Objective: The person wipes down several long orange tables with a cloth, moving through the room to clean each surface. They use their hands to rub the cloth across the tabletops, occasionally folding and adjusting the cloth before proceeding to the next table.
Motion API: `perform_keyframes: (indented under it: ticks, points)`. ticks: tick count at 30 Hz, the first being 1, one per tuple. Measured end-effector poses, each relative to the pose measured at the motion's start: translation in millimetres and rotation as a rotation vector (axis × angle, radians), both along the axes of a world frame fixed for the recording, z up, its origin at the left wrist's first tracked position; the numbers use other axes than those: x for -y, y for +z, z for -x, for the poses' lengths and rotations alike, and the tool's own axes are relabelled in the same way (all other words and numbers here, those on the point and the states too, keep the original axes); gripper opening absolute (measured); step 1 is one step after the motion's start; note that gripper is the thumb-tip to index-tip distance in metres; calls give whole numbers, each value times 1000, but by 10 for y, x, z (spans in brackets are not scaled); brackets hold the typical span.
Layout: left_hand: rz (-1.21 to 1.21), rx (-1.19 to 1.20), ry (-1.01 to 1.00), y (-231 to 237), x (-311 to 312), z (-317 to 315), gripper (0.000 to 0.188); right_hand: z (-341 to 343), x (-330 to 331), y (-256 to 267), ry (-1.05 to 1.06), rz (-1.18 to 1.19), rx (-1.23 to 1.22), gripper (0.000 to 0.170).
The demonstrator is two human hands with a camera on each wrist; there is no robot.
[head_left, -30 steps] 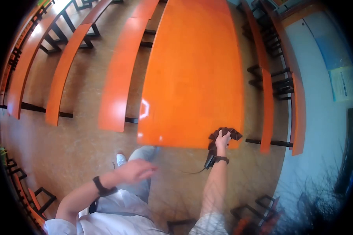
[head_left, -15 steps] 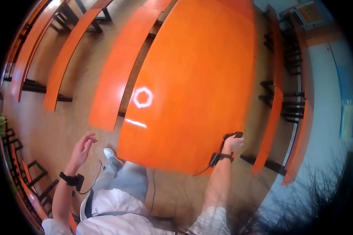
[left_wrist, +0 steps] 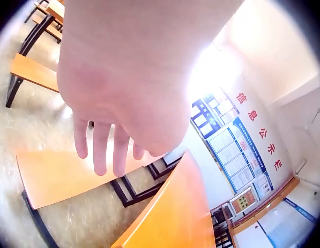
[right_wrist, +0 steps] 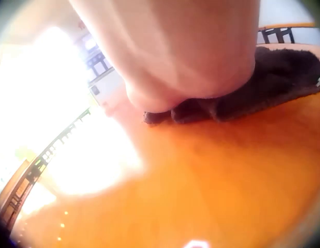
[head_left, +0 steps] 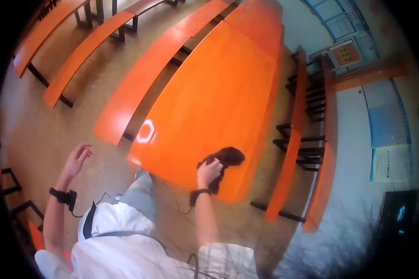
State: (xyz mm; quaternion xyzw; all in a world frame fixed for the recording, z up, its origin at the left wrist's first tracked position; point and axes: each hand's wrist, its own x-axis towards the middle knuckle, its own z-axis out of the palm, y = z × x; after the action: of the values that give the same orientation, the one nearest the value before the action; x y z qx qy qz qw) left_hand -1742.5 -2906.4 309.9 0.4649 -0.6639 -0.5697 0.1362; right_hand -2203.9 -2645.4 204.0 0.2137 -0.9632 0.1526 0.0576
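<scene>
My right hand [head_left: 209,173] grips a dark brown cloth [head_left: 231,156] on the near end of the long orange table [head_left: 195,107]. Part of the cloth spreads flat beyond the fingers, toward the right. In the right wrist view, folds of the cloth [right_wrist: 284,72] lie low against the glossy tabletop [right_wrist: 217,175], and the hand hides much of what it grasps. Out to the left of the body, my left hand [head_left: 76,160] is raised in the air and holds nothing. Its fingers [left_wrist: 100,150] hang loosely extended in the left wrist view.
An orange bench [head_left: 125,102] runs along the table's left side, and another bench [head_left: 284,176] along its right. More benches [head_left: 79,65] stand farther left. A white wall with posted notices [head_left: 390,162] is at the right. A thin cable [head_left: 178,200] hangs near the right wrist.
The right hand has carried the cloth from the table's right edge inward to the left, and the cloth has spread out. My left hand has swung from before the body out to the left.
</scene>
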Motion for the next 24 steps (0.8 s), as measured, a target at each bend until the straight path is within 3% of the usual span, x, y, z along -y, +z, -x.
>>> perform_keyframes:
  ticks: [4,8,9,11,13,15,18,20,24]
  points:
    - [54,-48,90,-219,-367,-635,27,-852,-120,90,123,-1,77,47]
    - [28,284,168,-817,-1067,-1717,32,-1309,-298,-75,209,-118,124,46]
    - [3,391,177,-1043,-1290,-2088,34,-1338,-299,-111,217,-110,119,45]
    - [-91,474,271,-2119,-1895,-3248,31,-1403,-263,-136,232,-9,226,45]
    - [-296,511,390,-2503,-2646,-4102,28,-1432,-192,-275,336,65,319,44]
    - [-561,267,667,-2531,-3444,-4669,24,-1505,-44,-323,507,60,371,42]
    - [-499,228,918,-2621,-4511,-5485,23,-1743,340,-248,592,-63,335,42]
    - [-342,349,933,-2549,-5187,-5923,25,-1785,510,-92,546,-203,331,42]
    - [-618,563,1016,-1433,-5528,-5785,25,-1601,697,145,603,-299,461,47]
